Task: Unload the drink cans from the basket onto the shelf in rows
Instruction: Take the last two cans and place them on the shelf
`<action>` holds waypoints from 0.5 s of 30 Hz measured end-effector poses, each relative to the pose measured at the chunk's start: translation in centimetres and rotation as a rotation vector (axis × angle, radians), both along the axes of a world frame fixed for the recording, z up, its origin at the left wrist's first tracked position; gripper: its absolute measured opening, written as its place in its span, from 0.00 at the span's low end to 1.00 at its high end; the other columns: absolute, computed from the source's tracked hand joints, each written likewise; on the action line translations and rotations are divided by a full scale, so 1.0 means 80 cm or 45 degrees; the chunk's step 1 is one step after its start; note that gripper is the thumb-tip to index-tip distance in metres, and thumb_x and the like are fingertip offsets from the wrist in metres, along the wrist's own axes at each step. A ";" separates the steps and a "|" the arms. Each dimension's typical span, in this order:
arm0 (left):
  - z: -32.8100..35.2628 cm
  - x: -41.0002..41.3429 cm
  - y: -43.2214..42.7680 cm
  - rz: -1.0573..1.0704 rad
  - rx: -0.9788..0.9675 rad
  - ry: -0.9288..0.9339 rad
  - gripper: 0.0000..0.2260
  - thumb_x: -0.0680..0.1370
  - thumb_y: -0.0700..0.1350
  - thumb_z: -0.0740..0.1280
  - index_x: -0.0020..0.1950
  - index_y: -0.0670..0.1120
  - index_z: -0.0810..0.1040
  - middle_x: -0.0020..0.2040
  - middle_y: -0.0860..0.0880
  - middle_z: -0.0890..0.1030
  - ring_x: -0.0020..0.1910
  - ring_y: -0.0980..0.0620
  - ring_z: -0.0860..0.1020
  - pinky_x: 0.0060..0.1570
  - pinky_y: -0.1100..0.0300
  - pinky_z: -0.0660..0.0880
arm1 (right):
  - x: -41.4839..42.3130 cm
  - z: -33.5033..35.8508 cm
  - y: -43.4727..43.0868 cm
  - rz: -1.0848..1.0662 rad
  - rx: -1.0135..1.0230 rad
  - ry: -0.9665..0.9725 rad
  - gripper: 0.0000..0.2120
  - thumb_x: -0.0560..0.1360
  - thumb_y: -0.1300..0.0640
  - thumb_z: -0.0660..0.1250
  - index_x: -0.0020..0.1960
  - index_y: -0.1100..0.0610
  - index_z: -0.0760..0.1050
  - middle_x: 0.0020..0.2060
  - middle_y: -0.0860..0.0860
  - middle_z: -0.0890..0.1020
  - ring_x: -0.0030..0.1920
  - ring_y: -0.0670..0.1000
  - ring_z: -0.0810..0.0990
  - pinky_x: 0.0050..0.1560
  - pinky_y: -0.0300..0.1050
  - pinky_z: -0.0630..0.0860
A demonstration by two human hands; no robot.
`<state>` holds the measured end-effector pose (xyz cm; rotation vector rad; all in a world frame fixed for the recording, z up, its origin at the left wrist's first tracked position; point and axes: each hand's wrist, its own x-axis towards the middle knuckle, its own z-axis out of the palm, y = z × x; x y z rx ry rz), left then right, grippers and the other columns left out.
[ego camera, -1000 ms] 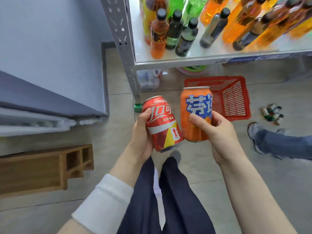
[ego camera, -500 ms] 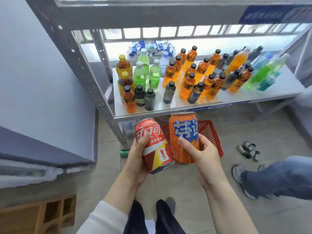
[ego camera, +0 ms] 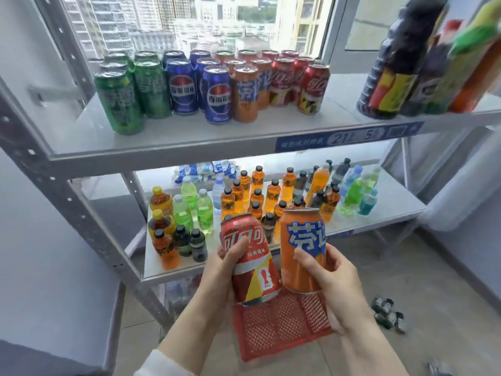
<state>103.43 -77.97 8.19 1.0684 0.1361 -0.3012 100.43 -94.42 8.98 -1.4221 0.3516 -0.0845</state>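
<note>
Red aluminium fills the left hand (ego camera: 217, 271): its fingers and thumb curl round a red can (ego camera: 250, 267) whose top leans left. Just beside it, the right hand (ego camera: 339, 286) grips an orange can (ego camera: 298, 229) held upright, and the two cans nearly touch low down. Both hang over the red mesh basket (ego camera: 279, 329) on the tiled floor, below the upper shelf (ego camera: 176, 139). That smooth grey board carries rows of cans (ego camera: 217, 88), green, blue, orange and red. Bare board lies along its front edge and between those cans and the large bottles (ego camera: 401, 66) at right.
</note>
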 end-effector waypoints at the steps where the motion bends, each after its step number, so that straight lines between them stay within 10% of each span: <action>1: 0.008 0.008 -0.004 -0.004 0.022 -0.037 0.35 0.52 0.56 0.80 0.53 0.41 0.77 0.40 0.44 0.84 0.37 0.47 0.83 0.33 0.57 0.79 | 0.007 0.004 -0.006 0.006 0.002 -0.004 0.38 0.47 0.39 0.80 0.53 0.55 0.78 0.46 0.54 0.85 0.49 0.55 0.83 0.50 0.51 0.80; 15: 0.071 0.164 -0.035 0.016 0.189 -0.421 0.24 0.57 0.53 0.73 0.50 0.46 0.77 0.40 0.49 0.85 0.40 0.50 0.83 0.36 0.60 0.79 | 0.153 0.060 -0.052 0.045 -0.039 -0.192 0.26 0.58 0.49 0.73 0.54 0.55 0.76 0.49 0.51 0.83 0.47 0.46 0.81 0.38 0.31 0.75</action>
